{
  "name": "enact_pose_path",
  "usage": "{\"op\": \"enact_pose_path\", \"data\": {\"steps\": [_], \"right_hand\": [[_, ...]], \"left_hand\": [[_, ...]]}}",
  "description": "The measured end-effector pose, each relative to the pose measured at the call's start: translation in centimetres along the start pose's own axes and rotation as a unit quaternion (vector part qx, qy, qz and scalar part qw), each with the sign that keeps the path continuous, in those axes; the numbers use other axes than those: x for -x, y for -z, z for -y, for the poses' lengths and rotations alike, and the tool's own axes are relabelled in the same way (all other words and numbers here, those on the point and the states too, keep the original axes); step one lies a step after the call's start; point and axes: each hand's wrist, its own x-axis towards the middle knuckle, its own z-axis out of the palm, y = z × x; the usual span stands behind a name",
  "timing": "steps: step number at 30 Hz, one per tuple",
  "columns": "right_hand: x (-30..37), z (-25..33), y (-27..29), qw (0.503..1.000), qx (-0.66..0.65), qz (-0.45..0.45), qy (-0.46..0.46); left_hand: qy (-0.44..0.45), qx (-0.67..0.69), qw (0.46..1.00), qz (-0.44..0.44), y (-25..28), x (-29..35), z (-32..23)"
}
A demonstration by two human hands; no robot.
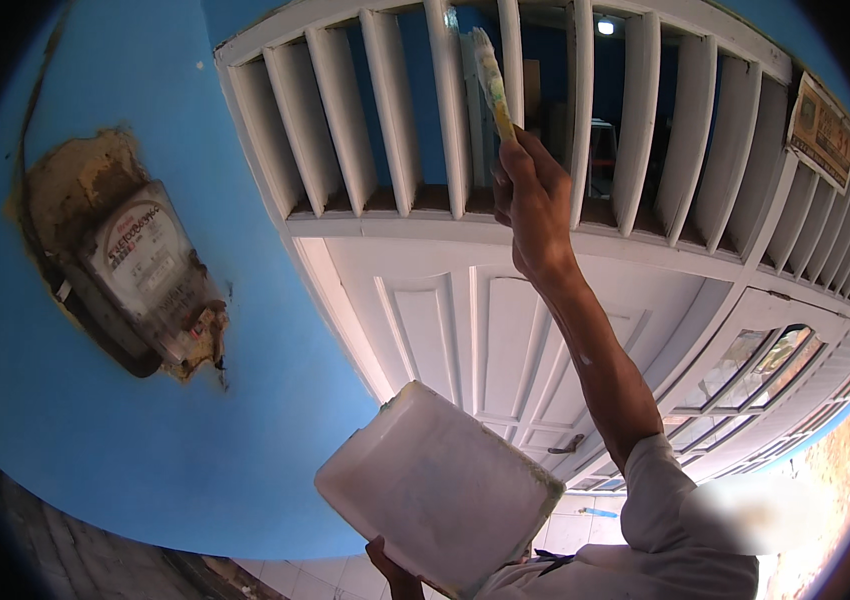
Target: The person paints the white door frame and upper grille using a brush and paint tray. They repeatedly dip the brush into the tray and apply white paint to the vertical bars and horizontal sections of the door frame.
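Note:
My raised right hand (535,195) is closed round the handle of a paintbrush (493,85). The brush points up, its pale bristles beside a white upright slat (442,110) of the vent above the door; whether they touch it I cannot tell. Paint smears the brush handle in white and yellow. Low in view, my left hand (395,572) grips the lower edge of a boxy white plastic container (440,485) with paint-stained rims. Most of that hand is hidden behind the container.
A white panelled door (515,340) with a handle (567,444) stands below the slats. On the blue wall (275,440) at left hangs an electricity meter (150,265) with broken plaster round it. Glazed white panels (745,375) and a sticker (822,133) are at right.

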Motion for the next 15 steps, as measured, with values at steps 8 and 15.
{"op": "enact_pose_path", "data": {"steps": [8, 15], "right_hand": [[-10.0, -1.0, -4.3, 0.995, -0.05, -0.065, -0.063], [-8.7, -3.6, -4.4, 0.981, 0.078, -0.044, 0.173]], "left_hand": [[-0.009, 0.009, 1.0, -0.001, -0.3, 0.6, -0.4], [-0.018, 0.029, 0.999, -0.012, 0.5, 0.5, 0.1]]}}
